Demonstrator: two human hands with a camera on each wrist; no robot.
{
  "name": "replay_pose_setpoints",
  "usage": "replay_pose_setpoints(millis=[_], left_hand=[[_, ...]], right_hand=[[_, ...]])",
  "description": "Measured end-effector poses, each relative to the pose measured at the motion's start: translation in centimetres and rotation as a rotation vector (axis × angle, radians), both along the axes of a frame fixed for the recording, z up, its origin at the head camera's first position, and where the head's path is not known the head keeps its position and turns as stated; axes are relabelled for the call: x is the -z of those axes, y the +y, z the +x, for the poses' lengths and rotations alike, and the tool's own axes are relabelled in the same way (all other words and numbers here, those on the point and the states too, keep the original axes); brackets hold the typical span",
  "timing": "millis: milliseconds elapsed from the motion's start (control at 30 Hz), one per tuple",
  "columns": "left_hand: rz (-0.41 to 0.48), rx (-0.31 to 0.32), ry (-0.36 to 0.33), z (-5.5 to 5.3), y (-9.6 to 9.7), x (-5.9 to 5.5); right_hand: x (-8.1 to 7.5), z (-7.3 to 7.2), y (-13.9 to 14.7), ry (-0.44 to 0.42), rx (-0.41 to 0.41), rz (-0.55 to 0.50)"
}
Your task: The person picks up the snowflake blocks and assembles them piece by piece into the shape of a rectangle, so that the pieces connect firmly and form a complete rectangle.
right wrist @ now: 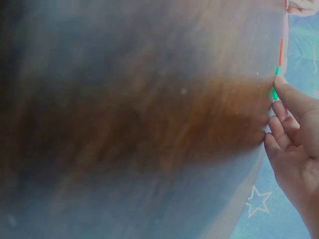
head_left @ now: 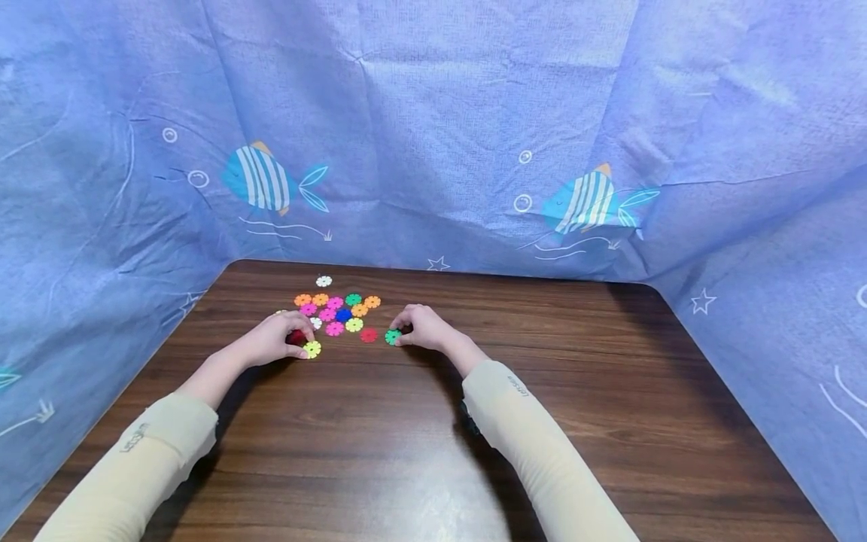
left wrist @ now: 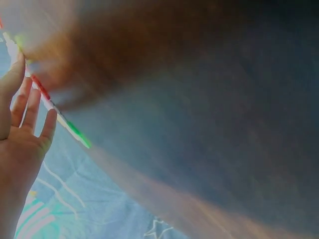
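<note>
Flower-shaped plastic discs in many colours lie on the brown table, left of its middle. My left hand (head_left: 278, 339) pinches a yellow flower disc (head_left: 311, 349) at its edge between thumb and forefinger. Beneath that hand a dark red disc (head_left: 296, 337) is partly hidden. My right hand (head_left: 427, 330) has thumb and forefinger at the edges of a green flower disc (head_left: 393, 337), which also shows by the thumb in the right wrist view. Between the two hands lies a red disc (head_left: 369, 335), touched by neither.
Behind the hands sit several more discs, among them a blue one (head_left: 343, 315), a pink one (head_left: 335, 329) and a white one (head_left: 323, 281) near the far edge. A blue curtain (head_left: 433, 135) with printed fish hangs around the wooden table (head_left: 379, 421).
</note>
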State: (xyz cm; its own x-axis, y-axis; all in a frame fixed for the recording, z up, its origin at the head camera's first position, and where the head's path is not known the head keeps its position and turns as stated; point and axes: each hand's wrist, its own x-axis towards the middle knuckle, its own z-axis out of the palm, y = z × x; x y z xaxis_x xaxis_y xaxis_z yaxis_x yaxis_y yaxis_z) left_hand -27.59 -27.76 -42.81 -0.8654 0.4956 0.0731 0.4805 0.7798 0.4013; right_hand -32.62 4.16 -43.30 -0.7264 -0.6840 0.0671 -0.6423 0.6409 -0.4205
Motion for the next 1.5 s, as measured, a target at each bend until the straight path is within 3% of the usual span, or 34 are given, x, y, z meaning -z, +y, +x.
replay_pose_setpoints(millis=[167,333,533,667,933,1167,1500], left_hand=[[-0.009,0.000,0.025,0.3,0.2,-0.4],[0.034,-0.011,-0.088,0.4,0.6,-0.8],[0.076,0.020,-0.179,0.2,1.1,-0.8],[0.112,0.047,-0.177,0.3,1.5,-0.9],[0.167,-0.010,-0.166,0.6,3.1,-2.1],[0.195,-0.004,-0.074,1.0,4.7,-3.0],[0.231,-0.144,0.175,2.0,7.7,-5.1]], right_hand=[[0.0,0.0,-0.1,-0.055,0.038,-0.040],[0.0,0.2,0.1,-0.106,0.050,-0.090],[-0.2,0.4,0.7,-0.085,0.021,-0.128],[-0.8,0.6,1.2,-0.084,0.000,-0.134],[-3.3,1.4,2.8,-0.052,-0.028,-0.169],[-5.2,2.4,5.2,-0.069,-0.025,-0.190],[-7.4,4.5,8.8,-0.088,0.095,-0.238]])
